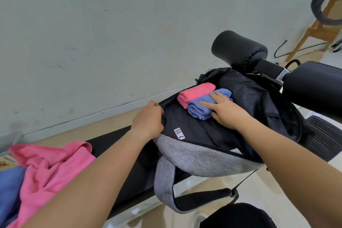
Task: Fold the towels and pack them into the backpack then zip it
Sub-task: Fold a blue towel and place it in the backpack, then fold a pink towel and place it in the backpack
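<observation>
The grey and black backpack (199, 159) lies on its back at the end of the black bench (111, 142), its main compartment gaping wide and showing the dark lining. Inside the backpack, toward its far rim, sit two folded towels touching side by side: the folded pink towel (196, 93) farther in and the folded blue towel (200, 110) nearer the person. The hands are apart, one on each side of the backpack's opening. The right hand (224, 112) lies flat on top of the folded blue towel, fingers straight and spread. The left hand (148, 122) has its fingers curled over the backpack's near left edge, gripping the fabric. A small white label (179, 133) shows on the lining just below the opening, and a grey shoulder strap (164, 181) hangs off the backpack's front toward the floor. Well to the left of the backpack, a loose pink towel (50, 168) lies crumpled over a loose blue towel (9, 190). Just behind the backpack is a black padded headrest (238, 50), and farther beyond it a wooden chair (318, 27).
</observation>
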`<state>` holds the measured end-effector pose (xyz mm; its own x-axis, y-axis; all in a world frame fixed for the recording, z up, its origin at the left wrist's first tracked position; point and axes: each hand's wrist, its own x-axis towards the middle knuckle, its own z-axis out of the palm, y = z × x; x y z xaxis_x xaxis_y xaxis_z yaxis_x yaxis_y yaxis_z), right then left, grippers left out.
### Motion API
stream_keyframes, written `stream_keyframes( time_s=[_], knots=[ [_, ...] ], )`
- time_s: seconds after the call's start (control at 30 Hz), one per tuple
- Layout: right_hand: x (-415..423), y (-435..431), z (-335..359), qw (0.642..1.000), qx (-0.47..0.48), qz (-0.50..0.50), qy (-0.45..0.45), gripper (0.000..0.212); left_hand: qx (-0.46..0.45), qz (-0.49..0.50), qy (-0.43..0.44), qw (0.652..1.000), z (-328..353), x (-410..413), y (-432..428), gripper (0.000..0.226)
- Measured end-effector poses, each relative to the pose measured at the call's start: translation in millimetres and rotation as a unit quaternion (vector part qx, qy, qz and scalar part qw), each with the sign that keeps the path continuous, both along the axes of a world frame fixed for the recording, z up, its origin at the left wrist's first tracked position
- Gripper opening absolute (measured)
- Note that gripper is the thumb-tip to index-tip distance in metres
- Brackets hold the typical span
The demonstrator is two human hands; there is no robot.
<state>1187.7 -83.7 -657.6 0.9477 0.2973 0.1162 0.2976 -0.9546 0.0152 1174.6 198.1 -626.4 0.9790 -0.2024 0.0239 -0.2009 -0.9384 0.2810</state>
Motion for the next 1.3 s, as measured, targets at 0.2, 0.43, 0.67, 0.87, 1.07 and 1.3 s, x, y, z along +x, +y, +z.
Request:
stream_keyframes(
  time_s=[0.2, 0.43, 0.67, 0.87, 1.07, 1.3],
  knots=[
    [-5, 21, 13, 0.995, 0.048, -0.08, 0.042, 0.049, -0.068, 0.023, -0.007, 0.997, 6, 2, -5, 0.038],
    [6, 68, 7, 0.992, 0.048, -0.116, 0.02, 0.085, -0.136, 0.063, -0.019, 0.988, 13, -1, -12, 0.035],
    [23, 52, -10, 0.994, 0.022, -0.096, 0.044, 0.059, -0.138, 0.072, 0.005, 0.988, 7, 3, -4, 0.04],
    [8, 72, 21, 0.991, 0.015, -0.115, 0.058, 0.067, -0.213, 0.06, 0.025, 0.975, 16, -8, 3, 0.04],
    [-35, 139, 69, 0.994, 0.103, -0.043, 0.015, 0.069, -0.163, 0.04, -0.005, 0.986, 49, -53, 52, 0.045],
    [-91, 269, 102, 0.99, 0.105, 0.081, 0.043, 0.063, -0.094, 0.135, -0.018, 0.986, 67, -128, 177, 0.037]
  ],
)
